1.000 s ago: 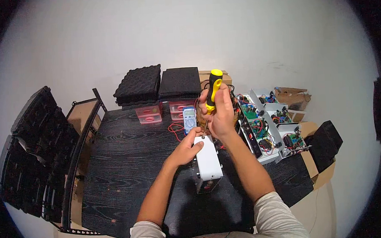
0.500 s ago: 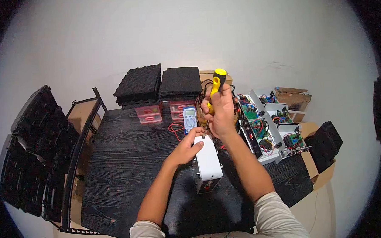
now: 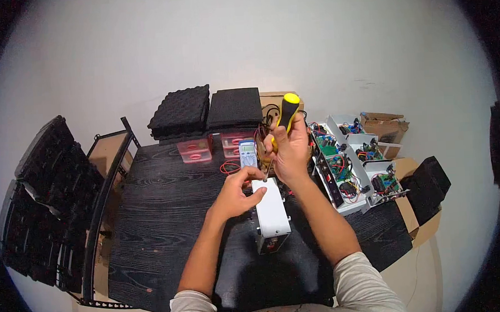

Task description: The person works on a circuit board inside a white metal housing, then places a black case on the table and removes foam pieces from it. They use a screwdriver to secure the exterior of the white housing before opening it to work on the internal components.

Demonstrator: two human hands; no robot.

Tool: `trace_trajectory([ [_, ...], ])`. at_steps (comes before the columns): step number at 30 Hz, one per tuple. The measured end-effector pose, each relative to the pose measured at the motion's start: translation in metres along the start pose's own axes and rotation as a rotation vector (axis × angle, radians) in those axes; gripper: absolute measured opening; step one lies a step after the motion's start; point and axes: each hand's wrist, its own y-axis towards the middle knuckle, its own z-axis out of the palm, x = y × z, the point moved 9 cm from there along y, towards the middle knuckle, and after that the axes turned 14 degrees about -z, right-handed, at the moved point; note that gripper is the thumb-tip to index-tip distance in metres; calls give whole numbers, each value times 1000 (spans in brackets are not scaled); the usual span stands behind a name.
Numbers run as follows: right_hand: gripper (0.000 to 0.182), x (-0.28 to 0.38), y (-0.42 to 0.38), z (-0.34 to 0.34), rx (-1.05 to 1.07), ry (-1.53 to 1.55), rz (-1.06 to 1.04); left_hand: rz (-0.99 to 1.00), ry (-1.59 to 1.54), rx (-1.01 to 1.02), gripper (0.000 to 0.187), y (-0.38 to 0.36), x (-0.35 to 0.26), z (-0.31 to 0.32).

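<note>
1. The right hand [image 3: 290, 148] is clenched round the yellow-and-black screwdriver [image 3: 284, 116], handle up and tilted slightly right, with the shaft tip down at the far left corner of the white metal box [image 3: 271, 209].
2. The left hand [image 3: 235, 194] steadies that box at its far left edge, fingers curled against it and not closed round anything.
3. The black wood-grain table [image 3: 163, 215] carries everything; the box stands near its middle, just before the person.
4. Two stacks of black foam pads [image 3: 209, 110] sit at the table's far edge.
5. Open white units with circuit boards and coloured wiring [image 3: 353, 162] lie to the right, beside cardboard boxes [image 3: 385, 128].
6. Clear plastic cases with red parts [image 3: 194, 149] rest before the foam.
7. A digital multimeter [image 3: 248, 153] with red leads lies just beyond the hands; its lettering is too small to read.
</note>
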Motion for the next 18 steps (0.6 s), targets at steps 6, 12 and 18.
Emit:
trace_trajectory([
  [6,51,-15,0,1,-60,255,308,225,106,-71,20,-5,-23,-6],
  [12,38,-4,0,1,-12,101,108,214,138,-72,18,-6,-22,-5],
  [18,45,1,-6,1,38,-243,12,189,87,-59,16,-5,-19,-5],
])
